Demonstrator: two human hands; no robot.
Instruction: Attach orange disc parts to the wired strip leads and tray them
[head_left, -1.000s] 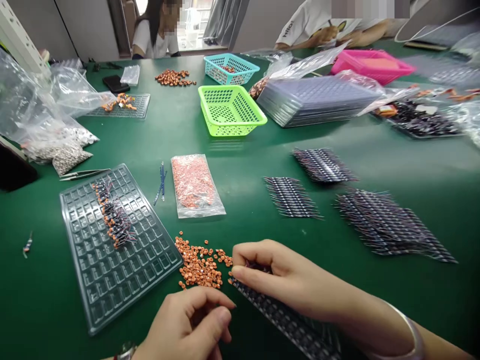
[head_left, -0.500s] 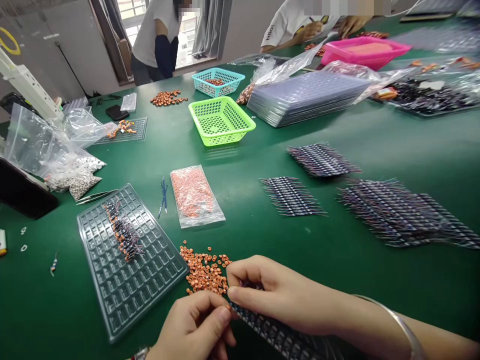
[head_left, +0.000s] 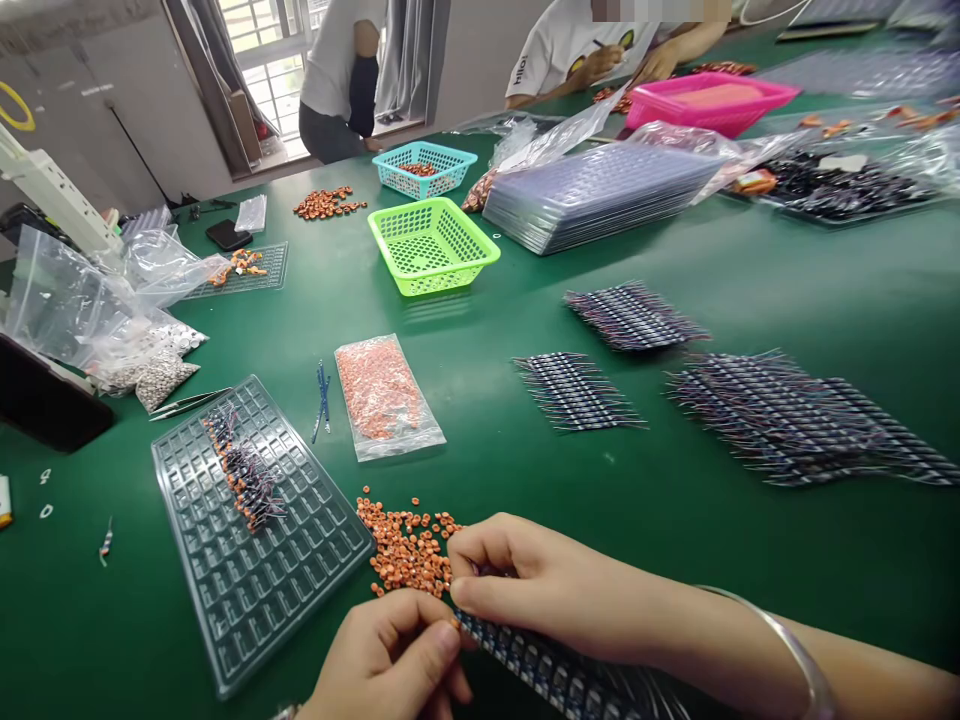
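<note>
My right hand (head_left: 525,575) is closed over the end of a dark strip of small wired circuit boards (head_left: 544,665), which runs down toward the bottom edge. Beside it, my left hand (head_left: 397,650) pinches a small orange cap (head_left: 455,622) between thumb and forefinger, at the strip's near end. The fingertips of both hands almost meet, and the exact contact there is partly hidden. Just beyond them lies a loose pile of orange caps (head_left: 409,550). To the left is a clear compartment tray (head_left: 300,590), holding a row of wired pieces with orange ends (head_left: 251,480).
Further off lie a bag of orange pieces (head_left: 382,390), several wired board strips (head_left: 577,390), a green basket (head_left: 435,250), a blue basket (head_left: 450,182) and stacked clear trays (head_left: 570,210). Tweezers (head_left: 187,403) rest behind the compartment tray. Two people are across the table.
The view has shifted slightly. My hands keep nearly the same pose at the strip's end, with the orange cap still pinched. The standing person in the background has moved to the right.
</note>
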